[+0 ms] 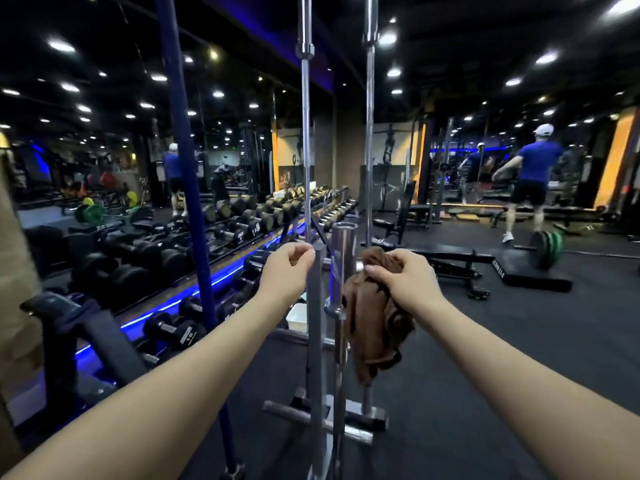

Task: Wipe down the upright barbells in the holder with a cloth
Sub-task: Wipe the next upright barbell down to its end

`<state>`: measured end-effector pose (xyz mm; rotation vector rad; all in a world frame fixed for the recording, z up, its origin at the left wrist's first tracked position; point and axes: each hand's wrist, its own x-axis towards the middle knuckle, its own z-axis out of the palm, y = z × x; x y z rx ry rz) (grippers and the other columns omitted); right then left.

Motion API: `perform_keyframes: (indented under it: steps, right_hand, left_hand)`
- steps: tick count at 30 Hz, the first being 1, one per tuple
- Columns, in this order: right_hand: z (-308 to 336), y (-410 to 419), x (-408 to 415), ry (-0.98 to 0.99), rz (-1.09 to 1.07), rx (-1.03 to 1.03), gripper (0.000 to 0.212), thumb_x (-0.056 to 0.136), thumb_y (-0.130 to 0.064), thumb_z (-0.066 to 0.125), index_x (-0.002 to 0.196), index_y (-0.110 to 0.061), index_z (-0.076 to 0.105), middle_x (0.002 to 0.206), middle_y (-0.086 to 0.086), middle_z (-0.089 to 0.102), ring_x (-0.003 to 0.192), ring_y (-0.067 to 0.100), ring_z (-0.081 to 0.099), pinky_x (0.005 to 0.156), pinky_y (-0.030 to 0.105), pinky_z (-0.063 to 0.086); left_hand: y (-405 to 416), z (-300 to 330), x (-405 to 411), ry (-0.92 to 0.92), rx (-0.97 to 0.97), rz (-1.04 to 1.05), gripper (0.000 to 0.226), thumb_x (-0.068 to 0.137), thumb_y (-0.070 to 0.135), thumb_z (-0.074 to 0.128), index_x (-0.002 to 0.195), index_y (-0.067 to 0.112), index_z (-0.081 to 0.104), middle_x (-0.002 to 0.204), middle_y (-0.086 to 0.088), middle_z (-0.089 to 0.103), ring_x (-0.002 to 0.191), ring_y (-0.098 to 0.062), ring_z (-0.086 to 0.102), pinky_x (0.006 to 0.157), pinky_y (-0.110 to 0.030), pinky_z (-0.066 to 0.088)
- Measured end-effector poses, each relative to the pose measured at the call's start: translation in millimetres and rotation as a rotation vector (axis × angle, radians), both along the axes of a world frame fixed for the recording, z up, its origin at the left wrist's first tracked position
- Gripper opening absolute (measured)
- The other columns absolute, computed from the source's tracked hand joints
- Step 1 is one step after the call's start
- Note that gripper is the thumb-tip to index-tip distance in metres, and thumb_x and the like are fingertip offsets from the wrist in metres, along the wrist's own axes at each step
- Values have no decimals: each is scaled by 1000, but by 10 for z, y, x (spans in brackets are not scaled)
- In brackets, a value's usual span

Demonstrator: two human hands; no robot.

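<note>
Right in front of the person stands a metal holder (317, 341) with tall barbells standing up in it. One silver barbell (306, 140) rises on the left and another silver barbell (370, 140) rises on the right. A shorter shiny bar end (341, 265) stands between the two hands. The left hand (289, 263) has its fingers curled around the left barbell at the top of the holder's post. The right hand (398, 275) pinches a brown cloth (374, 327), which is bunched up against the right barbell and hangs down below the hand. A blue bar (183, 168) stands farther left. Racks of dumbbells (242, 220) line the mirror wall. Far off on the right, a person in a blue shirt (535, 174) stands near a loaded barbell on the floor.
</note>
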<state>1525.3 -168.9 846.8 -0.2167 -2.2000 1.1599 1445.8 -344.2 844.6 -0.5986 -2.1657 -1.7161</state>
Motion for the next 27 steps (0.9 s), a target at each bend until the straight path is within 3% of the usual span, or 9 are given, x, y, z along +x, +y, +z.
perform_keyframes:
  steps: [3,6,11,14,19,23,27]
  right_hand:
    - [30,189,-123,5,-77,-68,22,79,-28,75,92,-12,65,90,3,66,88,22,59,72,29,39]
    - [42,304,-314,4,-134,-110,24,80,-29,74,94,-14,63,96,2,66,92,22,60,79,34,45]
    - [-25,305,-684,68,-168,-200,20,80,-31,73,92,-20,62,93,-1,66,91,22,60,81,36,47]
    - [-103,262,-908,153,-74,-234,19,78,-29,74,92,-24,61,90,-3,67,91,21,62,83,37,49]
    - [-140,345,-1207,291,150,-135,21,83,-23,71,103,-22,65,95,-8,66,93,14,61,84,29,45]
    - [-171,490,-1403,337,355,-121,20,84,-20,70,103,-23,64,90,-14,64,91,8,60,83,23,44]
    - [-182,561,-1486,349,543,-159,21,85,-16,69,101,-28,62,90,-21,63,90,-1,58,81,10,40]
  left_hand:
    - [193,151,-168,54,-48,-32,15,94,15,55,106,12,65,96,1,64,86,-11,57,76,-17,41]
    - [352,253,-342,124,-110,-33,19,94,15,55,109,12,66,102,0,65,87,-10,57,82,-20,42]
    - [516,278,-534,219,-249,-23,18,93,14,56,108,13,66,100,2,63,80,-5,54,67,-3,39]
    - [553,268,-638,296,-318,0,15,92,11,58,103,11,68,99,3,60,88,-7,53,76,-3,39]
    - [593,246,-730,391,-414,84,12,89,13,63,97,11,72,90,5,61,84,-6,54,75,-5,37]
    - [630,251,-704,337,-322,180,10,84,12,69,92,16,73,88,2,67,83,-8,61,80,-24,47]
    - [688,236,-585,297,-315,308,10,82,13,72,90,17,75,87,0,71,78,-1,61,77,-22,50]
